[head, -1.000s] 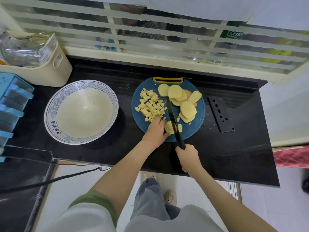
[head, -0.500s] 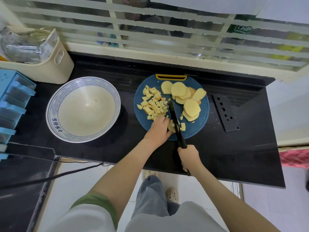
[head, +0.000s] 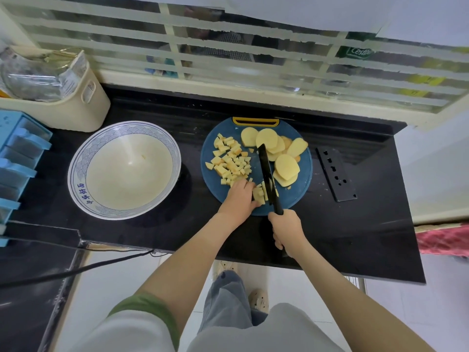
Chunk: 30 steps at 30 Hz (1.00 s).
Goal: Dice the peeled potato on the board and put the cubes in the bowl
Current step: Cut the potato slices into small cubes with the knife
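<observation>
Potato slices (head: 285, 166), pale and smooth, fanned on right of round blue board (head: 297, 196); cube heap (head: 229, 160) on left. Left hand (head: 239, 196) fingers curled, gripping potato strips (head: 259, 195) at near edge. Right hand (head: 286, 231) fisted round black knife (head: 266, 168); handle mostly hidden. Wide bowl (head: 76, 171) left, apart from board.

Bare counter (head: 193, 153) ran between bowl (head: 76, 174) and board (head: 293, 195). A plate (head: 335, 171) lay right of the board; tub (head: 86, 110) and rack (head: 22, 158) flanked the bowl.
</observation>
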Available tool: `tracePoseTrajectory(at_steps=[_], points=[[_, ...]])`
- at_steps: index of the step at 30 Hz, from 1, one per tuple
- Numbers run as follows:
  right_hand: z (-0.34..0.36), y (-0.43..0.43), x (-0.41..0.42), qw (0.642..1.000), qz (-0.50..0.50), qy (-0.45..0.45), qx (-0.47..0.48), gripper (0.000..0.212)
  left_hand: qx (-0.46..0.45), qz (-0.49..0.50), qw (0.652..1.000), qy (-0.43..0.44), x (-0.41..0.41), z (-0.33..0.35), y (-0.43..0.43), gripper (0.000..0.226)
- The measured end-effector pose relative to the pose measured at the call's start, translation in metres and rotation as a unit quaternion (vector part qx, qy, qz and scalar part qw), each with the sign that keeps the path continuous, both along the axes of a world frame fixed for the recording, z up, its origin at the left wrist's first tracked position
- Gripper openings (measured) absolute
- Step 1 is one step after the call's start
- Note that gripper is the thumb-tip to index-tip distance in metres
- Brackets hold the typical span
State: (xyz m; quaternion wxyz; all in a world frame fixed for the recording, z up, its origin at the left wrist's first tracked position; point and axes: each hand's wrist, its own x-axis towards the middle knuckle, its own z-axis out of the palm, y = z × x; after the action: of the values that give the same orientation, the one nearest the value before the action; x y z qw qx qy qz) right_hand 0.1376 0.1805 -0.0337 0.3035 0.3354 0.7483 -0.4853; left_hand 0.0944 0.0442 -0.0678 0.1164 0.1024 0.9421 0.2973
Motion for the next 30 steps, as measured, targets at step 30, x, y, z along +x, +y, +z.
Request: tracePoseTrajectory(at_steps=[30], points=[[-0.018, -0.026, 0.007, 0.997, -0.054, -0.063, 0.001, 0.014, 0.155, 0.161, 0.962, -0.153, -0.011, 0.007, 0.004, 0.004]])
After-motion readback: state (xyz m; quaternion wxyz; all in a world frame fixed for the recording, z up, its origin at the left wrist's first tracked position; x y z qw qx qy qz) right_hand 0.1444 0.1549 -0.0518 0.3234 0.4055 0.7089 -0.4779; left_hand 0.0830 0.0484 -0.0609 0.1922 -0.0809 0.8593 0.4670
